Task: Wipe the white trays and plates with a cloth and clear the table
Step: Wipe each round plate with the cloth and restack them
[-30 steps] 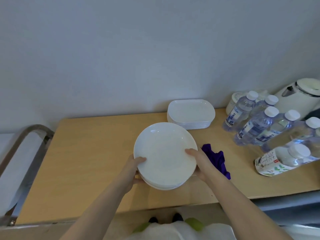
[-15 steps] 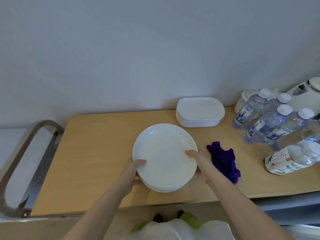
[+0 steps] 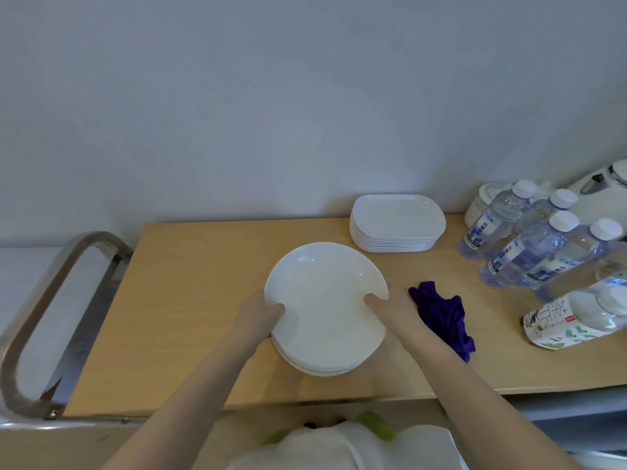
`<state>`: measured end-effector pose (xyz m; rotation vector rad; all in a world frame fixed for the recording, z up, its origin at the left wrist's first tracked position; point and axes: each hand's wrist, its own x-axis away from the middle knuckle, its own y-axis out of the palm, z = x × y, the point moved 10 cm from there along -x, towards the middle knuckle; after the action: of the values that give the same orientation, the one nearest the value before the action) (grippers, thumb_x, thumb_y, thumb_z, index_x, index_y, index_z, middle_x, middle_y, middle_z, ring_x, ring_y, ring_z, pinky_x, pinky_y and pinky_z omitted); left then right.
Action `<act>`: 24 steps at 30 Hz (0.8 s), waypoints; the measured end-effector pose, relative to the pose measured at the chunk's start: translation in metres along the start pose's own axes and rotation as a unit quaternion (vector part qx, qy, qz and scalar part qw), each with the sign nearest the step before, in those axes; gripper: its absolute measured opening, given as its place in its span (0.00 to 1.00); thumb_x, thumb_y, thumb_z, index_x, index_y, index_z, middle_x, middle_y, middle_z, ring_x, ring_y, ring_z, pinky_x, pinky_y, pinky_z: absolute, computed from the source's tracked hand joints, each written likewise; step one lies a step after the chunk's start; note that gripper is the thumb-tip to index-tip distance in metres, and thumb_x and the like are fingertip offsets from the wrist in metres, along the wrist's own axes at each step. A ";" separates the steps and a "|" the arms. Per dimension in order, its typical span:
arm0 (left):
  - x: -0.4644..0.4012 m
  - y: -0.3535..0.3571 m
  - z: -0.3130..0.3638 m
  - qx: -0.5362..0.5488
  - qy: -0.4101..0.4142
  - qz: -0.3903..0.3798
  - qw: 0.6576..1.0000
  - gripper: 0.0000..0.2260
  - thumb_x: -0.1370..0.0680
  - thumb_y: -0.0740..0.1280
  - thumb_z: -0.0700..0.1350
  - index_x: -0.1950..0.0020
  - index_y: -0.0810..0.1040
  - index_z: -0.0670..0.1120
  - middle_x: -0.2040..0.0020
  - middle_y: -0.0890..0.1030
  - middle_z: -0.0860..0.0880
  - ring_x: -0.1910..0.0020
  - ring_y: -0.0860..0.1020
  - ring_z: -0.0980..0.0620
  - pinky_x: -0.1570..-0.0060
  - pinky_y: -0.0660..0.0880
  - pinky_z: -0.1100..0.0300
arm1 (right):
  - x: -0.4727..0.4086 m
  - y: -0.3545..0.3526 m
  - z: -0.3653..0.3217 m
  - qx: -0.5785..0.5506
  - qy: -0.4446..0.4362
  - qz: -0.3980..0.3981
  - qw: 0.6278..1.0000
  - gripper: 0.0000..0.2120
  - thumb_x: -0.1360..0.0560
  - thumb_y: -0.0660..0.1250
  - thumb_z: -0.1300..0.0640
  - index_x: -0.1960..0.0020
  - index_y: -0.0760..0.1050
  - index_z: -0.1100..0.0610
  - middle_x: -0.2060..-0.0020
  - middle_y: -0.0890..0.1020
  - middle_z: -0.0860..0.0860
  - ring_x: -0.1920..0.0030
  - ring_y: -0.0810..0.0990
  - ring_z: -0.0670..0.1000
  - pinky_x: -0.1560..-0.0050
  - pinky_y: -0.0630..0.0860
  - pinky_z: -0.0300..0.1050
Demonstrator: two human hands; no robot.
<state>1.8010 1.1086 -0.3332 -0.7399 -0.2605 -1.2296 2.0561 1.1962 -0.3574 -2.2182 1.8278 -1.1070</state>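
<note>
we look down on a wooden table (image 3: 190, 300) set against a pale wall (image 3: 271, 96). near its front edge sits a stack of round white plates (image 3: 322, 300), and both of our hands are on it. our left hand (image 3: 258, 315) grips the stack's left rim, thumb laid on the top plate and fingers tucked under the side. our right hand (image 3: 393, 308) grips the right rim the same way, thumb on top and fingers curled below. whether the stack rests on the table or is lifted just clear of it, we cannot tell.

just right of our right hand lies a crumpled purple cloth (image 3: 441, 317) on the table, touching or nearly touching the wrist. farther back, close to the wall, stands a stack of white rectangular trays (image 3: 397, 222) with rounded corners, apart from the plates.

at the right end of the table we see a cluster of clear water bottles (image 3: 529, 252) with white caps, a bottle with a printed label (image 3: 576, 320) lying on its side nearer to us, a white lidded jar (image 3: 481, 205) behind them, and part of a white kettle (image 3: 600, 191) at the far right edge. off the table's left end a metal rail (image 3: 44, 300) curves in a loop.
</note>
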 end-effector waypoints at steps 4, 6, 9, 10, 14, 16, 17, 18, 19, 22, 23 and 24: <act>-0.001 -0.001 0.001 0.006 0.006 0.027 1.000 0.11 0.27 0.60 0.37 0.46 0.75 0.38 0.48 0.79 0.37 0.52 0.78 0.39 0.61 0.74 0.53 | -0.004 -0.001 -0.003 0.038 -0.006 0.010 0.999 0.12 0.24 0.60 0.54 0.43 0.73 0.55 0.58 0.78 0.47 0.60 0.76 0.46 0.67 0.70 0.41; -0.003 -0.002 0.001 0.005 0.004 0.041 0.999 0.11 0.28 0.61 0.37 0.47 0.75 0.37 0.49 0.79 0.38 0.51 0.78 0.38 0.60 0.74 0.51 | -0.005 -0.004 -0.003 0.053 -0.006 0.021 0.998 0.10 0.25 0.60 0.54 0.46 0.74 0.55 0.61 0.78 0.46 0.61 0.76 0.46 0.67 0.71 0.41; -0.004 -0.002 0.001 0.004 -0.006 0.047 0.999 0.12 0.29 0.61 0.36 0.48 0.76 0.35 0.54 0.78 0.40 0.57 0.77 0.41 0.61 0.74 0.51 | -0.004 -0.006 0.000 0.077 0.003 0.034 0.996 0.09 0.27 0.60 0.52 0.52 0.74 0.55 0.62 0.79 0.49 0.60 0.79 0.51 0.60 0.77 0.48; -0.005 -0.002 0.001 0.000 -0.009 0.045 0.999 0.12 0.29 0.61 0.36 0.48 0.76 0.35 0.56 0.77 0.41 0.59 0.75 0.43 0.62 0.72 0.52 | -0.004 -0.007 0.000 0.086 0.006 0.036 0.996 0.09 0.28 0.60 0.52 0.53 0.75 0.55 0.62 0.80 0.50 0.60 0.80 0.53 0.59 0.78 0.49; -0.007 0.000 0.002 -0.026 -0.014 0.043 0.999 0.11 0.29 0.59 0.35 0.50 0.75 0.36 0.57 0.75 0.41 0.61 0.73 0.43 0.63 0.70 0.54 | -0.007 -0.005 -0.004 0.077 -0.002 0.016 0.997 0.09 0.27 0.59 0.54 0.51 0.75 0.56 0.62 0.79 0.49 0.62 0.78 0.51 0.63 0.75 0.45; -0.006 -0.001 0.005 -0.033 -0.006 0.042 0.999 0.07 0.30 0.58 0.34 0.54 0.73 0.37 0.60 0.72 0.42 0.63 0.70 0.44 0.63 0.68 0.55 | -0.008 -0.004 -0.004 0.069 -0.003 0.006 0.998 0.09 0.26 0.59 0.55 0.50 0.74 0.57 0.61 0.79 0.49 0.60 0.78 0.51 0.62 0.75 0.45; -0.006 -0.001 0.006 -0.036 -0.002 0.044 0.998 0.06 0.30 0.58 0.33 0.56 0.72 0.38 0.61 0.71 0.43 0.63 0.69 0.44 0.64 0.67 0.55 | -0.008 -0.004 -0.004 0.065 -0.005 0.005 0.998 0.09 0.25 0.59 0.55 0.49 0.74 0.56 0.60 0.79 0.49 0.60 0.78 0.51 0.61 0.75 0.45; -0.006 -0.001 0.006 -0.037 -0.001 0.046 0.998 0.06 0.30 0.57 0.33 0.56 0.72 0.39 0.61 0.71 0.43 0.63 0.69 0.45 0.64 0.67 0.55 | -0.008 -0.004 -0.003 0.063 -0.007 0.005 0.998 0.09 0.25 0.59 0.55 0.48 0.74 0.56 0.59 0.79 0.49 0.59 0.78 0.51 0.62 0.75 0.44; -0.007 -0.001 0.006 -0.036 -0.001 0.049 0.998 0.07 0.30 0.57 0.33 0.56 0.72 0.39 0.61 0.71 0.43 0.63 0.69 0.44 0.64 0.67 0.56 | -0.008 -0.004 -0.003 0.062 -0.010 0.005 0.998 0.10 0.25 0.59 0.56 0.47 0.74 0.57 0.59 0.78 0.49 0.59 0.78 0.50 0.64 0.74 0.43; -0.006 -0.001 0.006 -0.031 0.002 0.054 0.998 0.06 0.30 0.57 0.33 0.56 0.70 0.40 0.63 0.70 0.46 0.65 0.68 0.45 0.67 0.66 0.58 | -0.009 -0.003 -0.005 0.066 -0.018 0.004 0.998 0.11 0.24 0.58 0.57 0.45 0.74 0.58 0.59 0.78 0.49 0.61 0.77 0.49 0.67 0.71 0.41; -0.006 -0.001 0.006 -0.030 0.003 0.057 0.998 0.06 0.30 0.57 0.33 0.56 0.69 0.40 0.63 0.69 0.46 0.65 0.67 0.46 0.67 0.65 0.59 | -0.009 -0.002 -0.005 0.069 -0.022 0.005 0.997 0.11 0.24 0.58 0.58 0.45 0.74 0.58 0.58 0.78 0.49 0.61 0.77 0.49 0.67 0.71 0.41; -0.005 -0.001 0.006 -0.030 0.003 0.060 0.998 0.06 0.30 0.57 0.33 0.56 0.69 0.40 0.63 0.69 0.46 0.64 0.68 0.46 0.67 0.65 0.59 | -0.009 -0.002 -0.005 0.071 -0.027 0.005 0.997 0.11 0.24 0.58 0.58 0.44 0.73 0.58 0.57 0.78 0.50 0.60 0.77 0.49 0.67 0.71 0.41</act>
<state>1.7991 1.1160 -0.3315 -0.7919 -0.1726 -1.1303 2.0548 1.2068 -0.3569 -2.1358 1.6810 -1.1251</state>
